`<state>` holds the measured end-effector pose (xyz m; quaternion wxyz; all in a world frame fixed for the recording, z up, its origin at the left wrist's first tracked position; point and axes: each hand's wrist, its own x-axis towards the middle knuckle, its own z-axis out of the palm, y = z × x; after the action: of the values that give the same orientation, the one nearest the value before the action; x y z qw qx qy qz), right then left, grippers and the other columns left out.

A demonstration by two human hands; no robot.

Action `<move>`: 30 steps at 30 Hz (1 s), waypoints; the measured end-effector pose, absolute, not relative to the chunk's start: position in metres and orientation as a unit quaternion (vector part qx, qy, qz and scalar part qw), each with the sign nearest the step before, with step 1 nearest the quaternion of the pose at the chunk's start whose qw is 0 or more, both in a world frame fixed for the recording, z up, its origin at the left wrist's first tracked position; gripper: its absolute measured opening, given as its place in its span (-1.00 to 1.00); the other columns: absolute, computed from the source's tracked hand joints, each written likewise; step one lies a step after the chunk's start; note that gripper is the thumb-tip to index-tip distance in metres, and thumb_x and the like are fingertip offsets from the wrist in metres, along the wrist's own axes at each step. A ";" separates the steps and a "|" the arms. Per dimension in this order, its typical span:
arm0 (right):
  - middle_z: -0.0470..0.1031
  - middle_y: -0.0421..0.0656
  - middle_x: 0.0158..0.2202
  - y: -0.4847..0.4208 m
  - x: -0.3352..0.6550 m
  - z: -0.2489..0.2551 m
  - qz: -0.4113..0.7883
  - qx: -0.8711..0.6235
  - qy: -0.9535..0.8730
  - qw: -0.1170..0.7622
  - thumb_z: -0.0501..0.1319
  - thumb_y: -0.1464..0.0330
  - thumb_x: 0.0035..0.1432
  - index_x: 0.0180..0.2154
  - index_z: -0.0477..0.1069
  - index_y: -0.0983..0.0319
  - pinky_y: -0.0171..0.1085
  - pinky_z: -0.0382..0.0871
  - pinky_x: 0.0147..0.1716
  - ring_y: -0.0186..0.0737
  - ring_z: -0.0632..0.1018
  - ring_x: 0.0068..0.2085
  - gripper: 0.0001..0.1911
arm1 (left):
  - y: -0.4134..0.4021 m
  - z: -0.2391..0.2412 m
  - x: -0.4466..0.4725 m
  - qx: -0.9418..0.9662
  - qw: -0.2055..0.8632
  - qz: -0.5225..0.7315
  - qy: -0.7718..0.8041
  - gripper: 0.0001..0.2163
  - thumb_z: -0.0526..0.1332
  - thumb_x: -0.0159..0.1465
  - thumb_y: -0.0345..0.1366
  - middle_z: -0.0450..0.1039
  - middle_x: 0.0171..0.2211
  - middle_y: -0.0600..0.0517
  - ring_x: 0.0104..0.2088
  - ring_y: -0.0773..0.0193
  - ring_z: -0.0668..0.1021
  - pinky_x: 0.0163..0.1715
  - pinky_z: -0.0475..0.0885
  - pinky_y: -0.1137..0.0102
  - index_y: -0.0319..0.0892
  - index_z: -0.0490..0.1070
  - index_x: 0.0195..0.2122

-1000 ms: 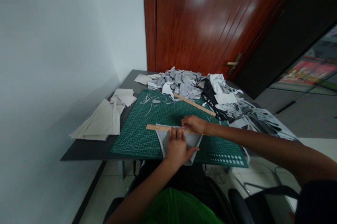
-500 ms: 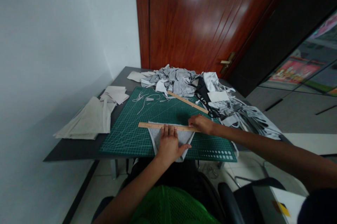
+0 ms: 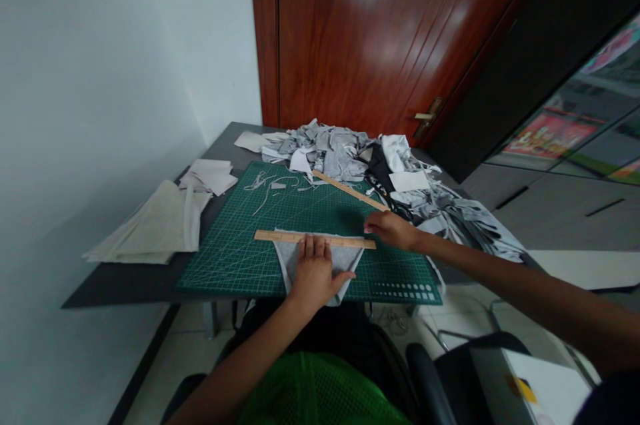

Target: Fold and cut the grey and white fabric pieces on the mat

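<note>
**Left hand flat on grey cloth, right hand at the ruler's end**

The left hand lies spread and flat, palm down, on a triangular piece of grey fabric at the near edge of the green cutting mat. Its fingertips reach up to a wooden ruler, which lies across the top edge of the fabric, running left to right on the mat.

The right hand sits just off the ruler's right end, fingers curled and drawn together; whether it grips a small tool cannot be told.

The fabric's lower point hangs a little past the mat's near edge. Left of the ruler the mat is bare grid. Toward the mat's far side lie thin fabric trimmings and a second wooden ruler, set at a slant. Beyond the mat's far edge is a heap of grey and white scraps; off its left edge, stacked pale fabric pieces rest on the dark table.
</note>
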<state>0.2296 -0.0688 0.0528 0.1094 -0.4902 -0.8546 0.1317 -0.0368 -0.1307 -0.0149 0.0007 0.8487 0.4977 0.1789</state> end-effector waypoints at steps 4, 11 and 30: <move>0.61 -0.08 -0.25 -0.052 0.216 0.042 0.170 -0.525 -0.802 0.229 0.18 0.37 0.31 -0.24 0.49 0.24 -0.21 0.41 -0.16 -0.15 0.57 -0.23 -0.88 | -0.133 -0.012 -0.037 0.845 -0.010 0.180 0.503 -0.20 0.14 0.29 0.25 0.35 0.26 -0.38 0.34 -0.32 0.28 0.34 0.10 -0.06 -0.42 0.37 0.25; 0.55 -0.19 -0.40 0.001 0.184 0.006 0.258 -0.560 -0.711 0.338 0.22 0.20 0.23 -0.26 0.44 0.24 -0.28 0.41 -0.40 -0.26 0.50 -0.42 -0.77 | -0.136 -0.003 -0.038 0.845 -0.027 0.169 0.506 -0.32 0.17 0.32 0.17 0.41 0.20 -0.34 0.25 -0.28 0.37 0.29 0.20 -0.03 -0.39 0.44 0.18; 0.43 -0.30 -0.52 0.049 0.183 -0.020 0.338 -0.588 -0.582 0.449 0.34 0.20 0.10 -0.33 0.43 0.21 -0.44 0.35 -0.73 -0.41 0.41 -0.64 -0.78 | -0.137 -0.003 -0.037 0.849 -0.002 0.147 0.508 -0.41 0.19 0.35 0.14 0.46 0.20 -0.21 0.23 -0.20 0.41 0.18 0.34 -0.04 -0.26 0.48 0.16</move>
<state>0.1833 0.0491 -0.0196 0.4493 -0.5876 -0.5817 0.3383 -0.0374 -0.1366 -0.0026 -0.0018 0.8488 0.5078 0.1473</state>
